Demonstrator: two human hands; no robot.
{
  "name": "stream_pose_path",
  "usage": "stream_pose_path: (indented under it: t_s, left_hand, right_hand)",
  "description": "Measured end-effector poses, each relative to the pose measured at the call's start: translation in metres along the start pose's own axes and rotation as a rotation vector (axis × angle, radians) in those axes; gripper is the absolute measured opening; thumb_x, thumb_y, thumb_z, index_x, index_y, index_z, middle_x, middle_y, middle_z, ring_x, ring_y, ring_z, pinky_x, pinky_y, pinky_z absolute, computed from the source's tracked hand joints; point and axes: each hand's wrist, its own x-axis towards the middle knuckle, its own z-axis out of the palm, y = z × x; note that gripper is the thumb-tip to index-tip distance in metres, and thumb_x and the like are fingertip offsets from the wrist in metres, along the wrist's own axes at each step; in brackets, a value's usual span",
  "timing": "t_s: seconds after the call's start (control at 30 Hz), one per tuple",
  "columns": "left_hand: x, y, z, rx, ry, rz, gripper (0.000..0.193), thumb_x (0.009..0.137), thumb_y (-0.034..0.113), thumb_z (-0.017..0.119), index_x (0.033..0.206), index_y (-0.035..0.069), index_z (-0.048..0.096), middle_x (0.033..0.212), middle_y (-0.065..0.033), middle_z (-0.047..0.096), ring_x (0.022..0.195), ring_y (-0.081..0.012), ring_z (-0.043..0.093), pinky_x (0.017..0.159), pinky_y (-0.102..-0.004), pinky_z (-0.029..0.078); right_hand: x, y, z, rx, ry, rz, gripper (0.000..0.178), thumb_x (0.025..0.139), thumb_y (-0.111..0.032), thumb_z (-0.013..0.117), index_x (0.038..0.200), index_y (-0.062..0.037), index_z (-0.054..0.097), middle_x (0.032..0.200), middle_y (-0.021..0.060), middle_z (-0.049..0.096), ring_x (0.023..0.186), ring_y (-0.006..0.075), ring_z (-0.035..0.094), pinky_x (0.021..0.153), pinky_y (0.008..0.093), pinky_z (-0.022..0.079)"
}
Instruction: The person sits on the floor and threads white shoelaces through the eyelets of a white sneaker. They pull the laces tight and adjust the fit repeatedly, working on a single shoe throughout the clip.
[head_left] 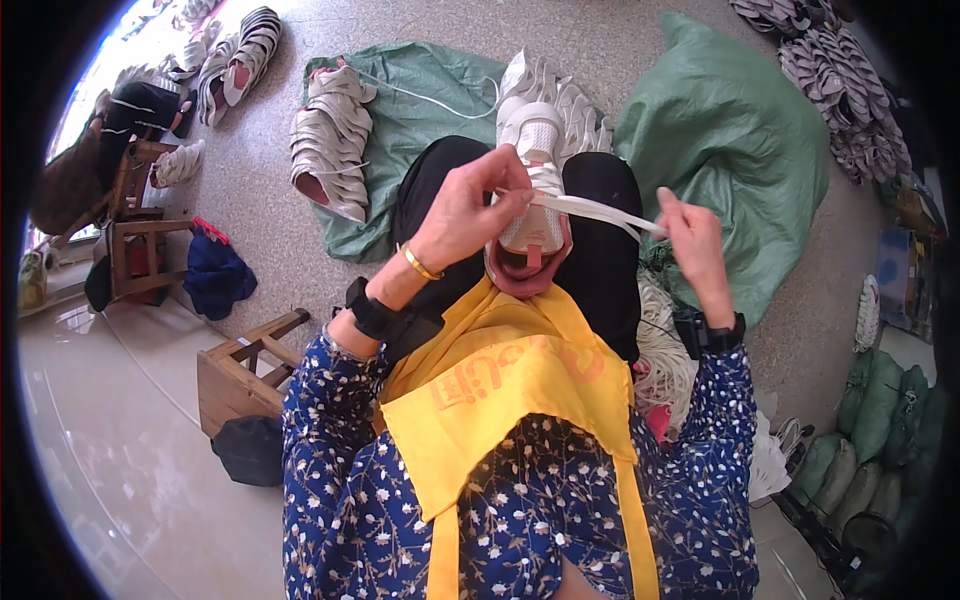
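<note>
Between my knees sits a white and pink sneaker (528, 232), its pink-lined opening toward me and its laces partly threaded. My left hand (465, 212) pinches the white shoelace (595, 209) just above the shoe's tongue. Off to the right, my right hand (693, 240) grips the same lace, which stretches nearly taut between both hands. Loose lace ends hang close to the right fingers. Beyond the shoe, more white shoe uppers (578, 115) lie on a green sack (430, 85).
A row of nested white shoes (335, 140) lies at the left on the sack. A full green sack (725, 150) bulges at the right. Below it hangs a bundle of white laces (662, 345). A wooden stool (235, 385) stands left. Stacked shoes (845, 95) fill the far right.
</note>
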Motion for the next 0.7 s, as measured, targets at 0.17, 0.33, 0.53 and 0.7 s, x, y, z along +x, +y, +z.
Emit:
stream_pose_path:
  t_s: [0.17, 0.33, 0.53, 0.7]
  left_hand:
    - [-0.008, 0.016, 0.014, 0.183, 0.073, 0.075, 0.016, 0.092, 0.006, 0.071, 0.095, 0.001, 0.057, 0.082, -0.0027, 0.062, 0.081, -0.0082, 0.059, 0.076, -0.0263, 0.050]
    - [-0.011, 0.026, 0.018, 0.186, 0.069, 0.063, 0.018, 0.089, 0.005, 0.073, 0.093, 0.001, 0.057, 0.081, -0.0050, 0.063, 0.079, -0.0111, 0.061, 0.074, -0.0276, 0.050]
    - [-0.019, 0.015, 0.018, 0.362, 0.103, 0.150, 0.025, 0.078, 0.007, 0.079, 0.088, 0.003, 0.057, 0.078, -0.0069, 0.060, 0.076, -0.0205, 0.060, 0.070, -0.0322, 0.050]
    - [-0.031, 0.021, 0.021, 0.507, 0.025, 0.268, 0.027, 0.071, 0.010, 0.082, 0.084, 0.007, 0.059, 0.084, -0.0064, 0.057, 0.084, -0.0286, 0.052, 0.071, -0.0387, 0.046]
  right_hand:
    - [-0.015, -0.086, 0.029, 0.424, -0.159, -0.169, 0.010, 0.095, -0.010, 0.071, 0.099, -0.0012, 0.074, 0.080, 0.0009, 0.074, 0.063, 0.0066, 0.064, 0.055, 0.0230, 0.050]
    - [-0.012, -0.093, 0.070, 0.732, -0.326, -0.245, 0.010, 0.093, -0.004, 0.071, 0.101, 0.0008, 0.072, 0.084, 0.0018, 0.075, 0.070, 0.0097, 0.070, 0.062, 0.0260, 0.056]
    - [-0.011, -0.089, 0.066, 0.294, -0.143, -0.356, 0.011, 0.087, -0.007, 0.076, 0.091, 0.0018, 0.071, 0.078, 0.0110, 0.073, 0.066, 0.0165, 0.071, 0.062, 0.0299, 0.056]
    - [-0.008, -0.087, 0.068, 0.200, -0.064, -0.335, 0.013, 0.084, -0.010, 0.077, 0.085, 0.0016, 0.071, 0.074, 0.0133, 0.071, 0.063, 0.0205, 0.071, 0.060, 0.0317, 0.055]
